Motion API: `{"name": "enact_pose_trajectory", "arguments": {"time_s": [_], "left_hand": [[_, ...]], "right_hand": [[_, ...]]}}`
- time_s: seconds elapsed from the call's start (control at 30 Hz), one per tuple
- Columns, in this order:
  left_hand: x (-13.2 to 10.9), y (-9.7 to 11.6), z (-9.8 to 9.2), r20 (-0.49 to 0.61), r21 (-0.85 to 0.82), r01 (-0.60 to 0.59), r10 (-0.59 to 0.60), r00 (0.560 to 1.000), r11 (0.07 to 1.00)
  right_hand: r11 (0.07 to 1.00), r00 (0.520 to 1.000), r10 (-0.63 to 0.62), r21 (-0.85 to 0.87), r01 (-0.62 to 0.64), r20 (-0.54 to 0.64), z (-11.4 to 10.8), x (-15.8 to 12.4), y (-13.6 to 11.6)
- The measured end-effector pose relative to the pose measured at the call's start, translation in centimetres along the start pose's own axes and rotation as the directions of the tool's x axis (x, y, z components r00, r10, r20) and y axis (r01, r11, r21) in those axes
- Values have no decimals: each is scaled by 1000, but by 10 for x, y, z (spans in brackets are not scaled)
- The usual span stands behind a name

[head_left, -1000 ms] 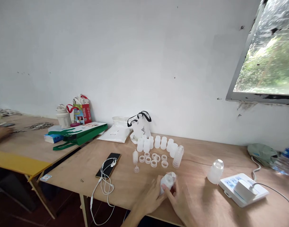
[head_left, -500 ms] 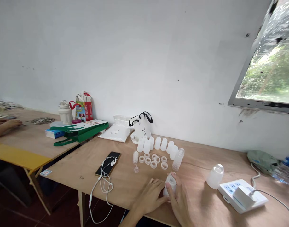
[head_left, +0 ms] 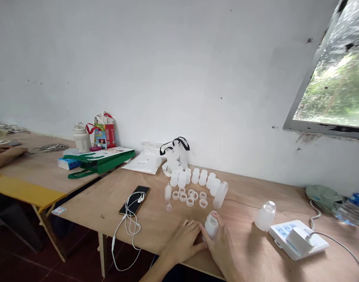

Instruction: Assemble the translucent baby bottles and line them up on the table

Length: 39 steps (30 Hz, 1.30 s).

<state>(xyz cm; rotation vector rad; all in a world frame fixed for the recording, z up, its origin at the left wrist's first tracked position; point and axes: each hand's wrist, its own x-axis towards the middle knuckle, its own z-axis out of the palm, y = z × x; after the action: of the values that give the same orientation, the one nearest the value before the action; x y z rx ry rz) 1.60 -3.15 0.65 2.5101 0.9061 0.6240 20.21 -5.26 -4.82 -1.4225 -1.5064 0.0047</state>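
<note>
A small white plastic bottle (head_left: 211, 226) stands upright on the wooden table (head_left: 156, 227) near its front edge. My right hand (head_left: 223, 246) wraps its fingers round the bottle's right side. My left hand (head_left: 185, 239) rests on the table with fingers spread, its tips touching the bottle's base. Behind them lie several white rings (head_left: 191, 197), a row of small white bottles (head_left: 197, 177) and a stack of clear caps (head_left: 220, 194).
A phone with white earphones (head_left: 134, 200) lies to the left. A lone bottle (head_left: 264, 216) and a white power strip (head_left: 298, 239) sit to the right. White bags (head_left: 175, 154) lean on the wall. Another person's hand (head_left: 3, 154) rests on the left table beside a green bag (head_left: 98, 160).
The bottle, tilted in both hands a second ago, now stands upright on the table. My left hand has flattened beside it.
</note>
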Motion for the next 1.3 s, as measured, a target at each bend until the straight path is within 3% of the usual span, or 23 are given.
{"name": "enact_pose_trajectory", "arguments": {"time_s": [0.23, 0.33, 0.47, 0.6, 0.77, 0.97, 1.1, 1.23, 1.3], "left_hand": [[1, -4, 3, -13, -19, 2, -2, 1000, 1000], [1, -6, 6, -22, -19, -33, 32, 999, 999], [1, -10, 9, -25, -18, -35, 34, 999, 999], [1, -11, 11, -24, -18, -37, 37, 999, 999], [2, -7, 9, -15, -21, -26, 26, 1000, 999], [2, -8, 9, -25, -22, -26, 25, 999, 999], [2, -10, 10, -35, -8, -30, 30, 999, 1000], [2, -9, 11, -49, 5, -26, 26, 998, 1000], [2, -9, 11, -53, 10, -30, 30, 998, 1000]], "right_hand": [[988, 988, -142, -72, 138, -57, 0, 17, 9], [991, 986, -99, -101, 85, -138, -20, 32, 18], [959, 971, -41, -282, -27, -234, -56, 48, 35], [885, 927, -99, -458, -85, -362, -85, 53, 51], [818, 871, -153, -554, -152, -466, -107, 51, 63], [826, 832, -165, -536, -177, -530, -113, 46, 77], [854, 815, -160, -492, -169, -557, -115, 49, 66], [872, 765, -258, -483, -78, -590, -111, 54, 44], [896, 790, -292, -443, 29, -539, -100, 51, 35]]}}
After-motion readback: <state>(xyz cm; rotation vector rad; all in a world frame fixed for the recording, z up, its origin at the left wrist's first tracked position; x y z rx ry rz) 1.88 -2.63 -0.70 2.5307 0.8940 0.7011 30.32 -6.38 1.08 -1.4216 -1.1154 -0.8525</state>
